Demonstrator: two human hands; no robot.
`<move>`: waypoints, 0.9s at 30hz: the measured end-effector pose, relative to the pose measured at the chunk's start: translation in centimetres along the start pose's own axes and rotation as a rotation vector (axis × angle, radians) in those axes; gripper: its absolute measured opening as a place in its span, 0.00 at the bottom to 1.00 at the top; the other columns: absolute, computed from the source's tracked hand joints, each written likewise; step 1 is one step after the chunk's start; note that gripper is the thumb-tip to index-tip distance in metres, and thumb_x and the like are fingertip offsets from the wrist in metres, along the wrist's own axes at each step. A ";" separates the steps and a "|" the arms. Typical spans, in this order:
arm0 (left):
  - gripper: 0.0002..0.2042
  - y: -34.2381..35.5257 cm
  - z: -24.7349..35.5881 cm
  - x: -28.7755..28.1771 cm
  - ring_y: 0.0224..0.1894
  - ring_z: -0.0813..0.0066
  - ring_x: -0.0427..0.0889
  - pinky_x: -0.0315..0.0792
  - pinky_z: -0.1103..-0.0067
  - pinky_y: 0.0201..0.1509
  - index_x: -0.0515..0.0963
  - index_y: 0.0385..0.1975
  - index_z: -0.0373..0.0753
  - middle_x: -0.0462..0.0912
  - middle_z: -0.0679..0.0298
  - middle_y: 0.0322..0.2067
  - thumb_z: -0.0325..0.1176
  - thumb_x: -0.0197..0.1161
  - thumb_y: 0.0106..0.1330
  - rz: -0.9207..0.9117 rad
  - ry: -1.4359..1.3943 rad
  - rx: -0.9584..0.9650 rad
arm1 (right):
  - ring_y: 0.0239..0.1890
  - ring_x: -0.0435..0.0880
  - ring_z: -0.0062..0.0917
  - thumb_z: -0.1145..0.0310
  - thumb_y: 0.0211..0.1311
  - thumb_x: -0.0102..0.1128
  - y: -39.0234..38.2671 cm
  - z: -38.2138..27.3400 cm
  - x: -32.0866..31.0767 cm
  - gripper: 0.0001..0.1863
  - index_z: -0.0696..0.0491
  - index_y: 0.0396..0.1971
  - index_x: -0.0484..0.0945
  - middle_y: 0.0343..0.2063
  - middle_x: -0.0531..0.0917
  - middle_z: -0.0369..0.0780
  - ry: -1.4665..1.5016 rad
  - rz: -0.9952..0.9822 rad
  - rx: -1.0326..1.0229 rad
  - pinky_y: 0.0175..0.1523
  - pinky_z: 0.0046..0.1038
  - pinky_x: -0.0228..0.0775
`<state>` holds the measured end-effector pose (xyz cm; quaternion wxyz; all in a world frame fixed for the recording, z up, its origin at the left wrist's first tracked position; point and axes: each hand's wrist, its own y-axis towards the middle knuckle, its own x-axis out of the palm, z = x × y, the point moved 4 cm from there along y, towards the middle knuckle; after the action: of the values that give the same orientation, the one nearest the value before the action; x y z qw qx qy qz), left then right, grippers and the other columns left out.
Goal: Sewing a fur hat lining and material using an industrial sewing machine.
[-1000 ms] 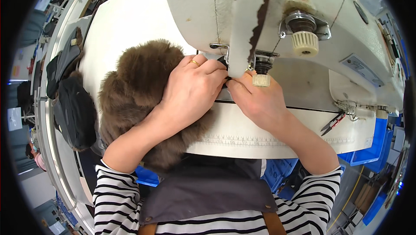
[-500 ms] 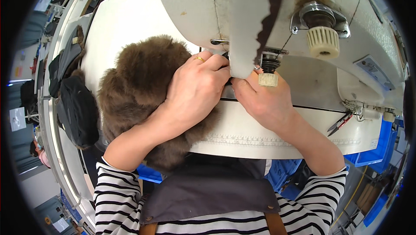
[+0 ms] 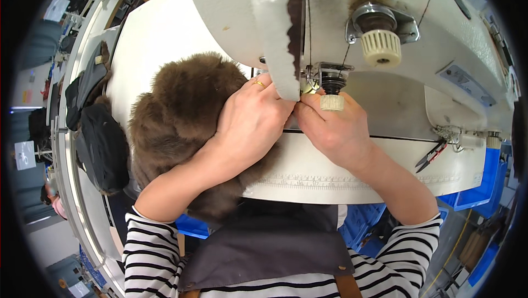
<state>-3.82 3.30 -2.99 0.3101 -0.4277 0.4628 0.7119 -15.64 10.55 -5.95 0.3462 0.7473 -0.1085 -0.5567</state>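
My left hand [image 3: 257,112] and my right hand [image 3: 334,128] meet fingertip to fingertip under the head of a white sewing machine [image 3: 231,17], by its needle area. Both have their fingers pinched closed; whatever lies between them is mostly covered by the fingers, with only a dark sliver showing. A brown furry piece [image 3: 184,97] is bunched on the table left of my left hand, and my left wrist and forearm lie over its right part. A pale strip with a ragged dark edge [image 3: 278,28] hangs in front of the machine head, hiding some fingertips.
Thread snips [image 3: 430,156] with a red handle lie at the right of the white tabletop [image 3: 330,180], which has a printed ruler along its front. Blue bins [image 3: 477,185] stand to the right. Dark garments [image 3: 100,147] rest beyond the table's left side.
My head view has shifted slightly, so the pale strip now appears further left and uncovers more of the needle area. Both hands stay together in nearly the same spot.
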 end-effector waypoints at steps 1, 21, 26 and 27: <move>0.03 0.0 0.1 0.0 0.38 0.61 0.77 0.75 0.69 0.39 0.78 0.19 0.35 0.75 0.60 0.30 0.26 0.63 0.45 -0.016 0.023 -0.002 | 0.29 0.72 0.25 0.68 0.41 0.63 -0.1 -0.1 0.1 0.08 0.52 0.20 0.73 0.21 0.70 0.34 0.000 -0.003 -0.013 0.29 0.25 0.65; 0.08 -0.2 0.5 0.3 0.34 0.56 0.79 0.75 0.67 0.36 0.81 0.30 0.32 0.79 0.57 0.28 0.23 0.63 0.48 -0.006 0.005 -0.110 | 0.29 0.71 0.25 0.71 0.40 0.66 -0.4 0.3 -0.7 0.08 0.50 0.22 0.75 0.27 0.70 0.33 0.037 -0.042 0.103 0.30 0.26 0.64; 0.08 0.3 0.6 -0.1 0.31 0.55 0.80 0.75 0.66 0.34 0.81 0.32 0.32 0.78 0.57 0.27 0.23 0.63 0.51 -0.066 0.012 -0.064 | 0.29 0.72 0.25 0.71 0.42 0.66 -0.4 0.2 -1.0 0.07 0.50 0.22 0.76 0.27 0.71 0.33 0.038 -0.052 0.120 0.32 0.26 0.65; 0.07 0.2 0.6 -0.1 0.31 0.55 0.80 0.74 0.66 0.32 0.80 0.31 0.32 0.78 0.57 0.27 0.23 0.62 0.51 -0.082 0.007 -0.075 | 0.29 0.72 0.25 0.71 0.42 0.65 -0.4 0.2 -1.0 0.06 0.50 0.22 0.76 0.27 0.71 0.33 0.047 -0.055 0.123 0.32 0.27 0.66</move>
<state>-4.17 3.76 -2.66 0.3211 -0.4603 0.4189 0.7138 -16.27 11.33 -5.48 0.2866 0.7827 -0.1139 -0.5406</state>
